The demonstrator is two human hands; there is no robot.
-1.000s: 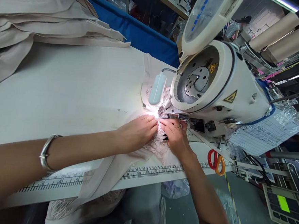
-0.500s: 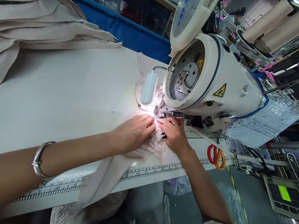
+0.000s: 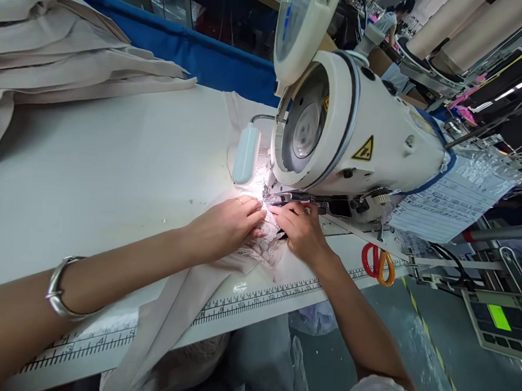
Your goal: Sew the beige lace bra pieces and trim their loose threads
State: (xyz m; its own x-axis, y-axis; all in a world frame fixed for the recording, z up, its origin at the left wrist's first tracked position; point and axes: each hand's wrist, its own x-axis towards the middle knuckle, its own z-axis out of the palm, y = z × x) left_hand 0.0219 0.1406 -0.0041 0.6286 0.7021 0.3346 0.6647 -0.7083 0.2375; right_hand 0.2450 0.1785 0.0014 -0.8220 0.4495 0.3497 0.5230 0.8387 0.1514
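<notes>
Pale pink lace fabric (image 3: 270, 244) lies under the needle area of a white sewing machine (image 3: 381, 132), brightly lit there. My left hand (image 3: 227, 226) is closed on the lace just left of the needle, fingertips pressing it to the table. On the other side, my right hand (image 3: 301, 228) grips the lace edge with bent fingers, close beside the presser foot. Dark pointed tips of a small tool stick out beneath the right hand; the rest of it is hidden. A plain beige strip of the fabric (image 3: 167, 314) hangs over the table's front edge.
A pile of beige fabric (image 3: 65, 57) sits at the far left. A small lamp (image 3: 246, 156) hangs beside the needle. Scissors with red and orange handles (image 3: 386, 268) hang at the right. A ruler strip (image 3: 253, 302) runs along the front edge. A person (image 3: 392, 20) is in the background.
The round part inside the machine head is now blurred by spinning, where it was sharp before. My left fingers have shifted slightly on the lace. The whole view has moved a little.
</notes>
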